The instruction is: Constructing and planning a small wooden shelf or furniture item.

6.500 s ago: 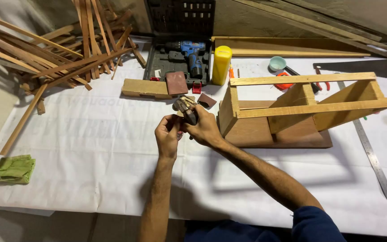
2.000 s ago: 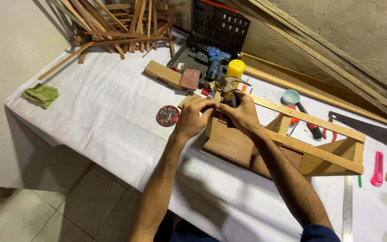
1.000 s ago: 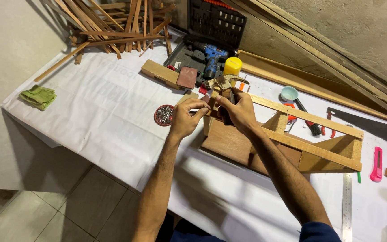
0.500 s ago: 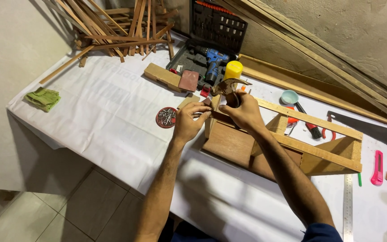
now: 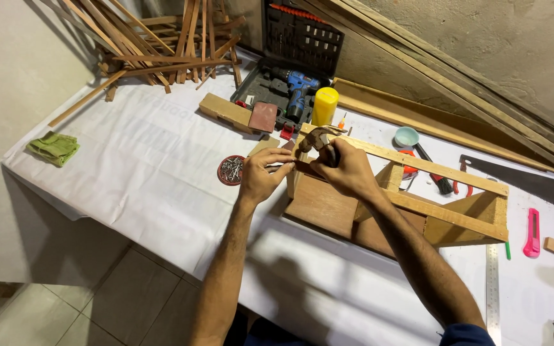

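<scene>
1. A folded green cloth lies far left on the white-covered surface, and a heap of thin wooden slats is piled at the back left corner.
2. A short wooden block and a reddish sanding pad lie in front of an open tool case that holds a blue cordless drill; a yellow bottle stands just beside the case.
3. A round red lid filled with nails sits just left of the left hand. The fingers of that hand are pinched narrow against the near-left corner of the wooden frame, seemingly on a nail, though it is too small to make out.
4. The right hand is wrapped around a hammer, whose head is raised just above the same corner.
5. The frame stands on the surface, reaching to the right: a base board, upright end pieces and two long rails are already in place, so the build looks well advanced, with this corner joint not yet fastened, as far as can be judged.
6. Behind the frame lie a small teal cup and red-handled pliers; a handsaw lies further right.
7. At the right edge are a pink utility knife and a steel ruler.
</scene>
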